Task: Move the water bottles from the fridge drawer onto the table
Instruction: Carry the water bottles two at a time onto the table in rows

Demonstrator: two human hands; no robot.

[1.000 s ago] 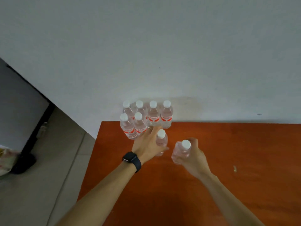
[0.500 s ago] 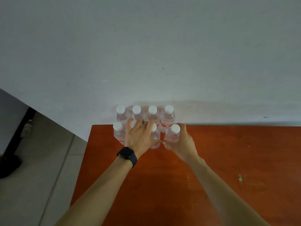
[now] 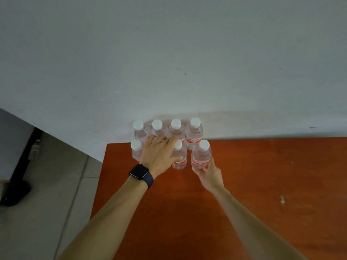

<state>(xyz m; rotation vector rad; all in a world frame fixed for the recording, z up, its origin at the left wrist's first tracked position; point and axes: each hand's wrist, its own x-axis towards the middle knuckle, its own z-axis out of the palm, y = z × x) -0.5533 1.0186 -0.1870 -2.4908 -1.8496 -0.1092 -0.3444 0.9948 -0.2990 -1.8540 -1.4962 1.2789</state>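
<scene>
Orange-brown table [image 3: 244,184] — white-capped water bottles [image 3: 194,132] clustered at its far-left corner.

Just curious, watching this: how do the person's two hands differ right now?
The left hand wears a black watch; the right hand has a bare wrist. The left hand lies spread over the front bottles; the right hand grips the end bottle low down. Both are at the front row.

- A pale grey wall [image 3: 169,53] rose behind the far edge of the desk [image 3: 262,166], with a small dark speck [image 3: 185,74] on it.
- A grey tiled floor [image 3: 47,212] lay past the left edge.
- A blurred black object [image 3: 13,192] sat on the floor below a black upright strip [image 3: 28,152].
- A pale fleck [image 3: 282,199] marked the desk toward its right edge.
</scene>
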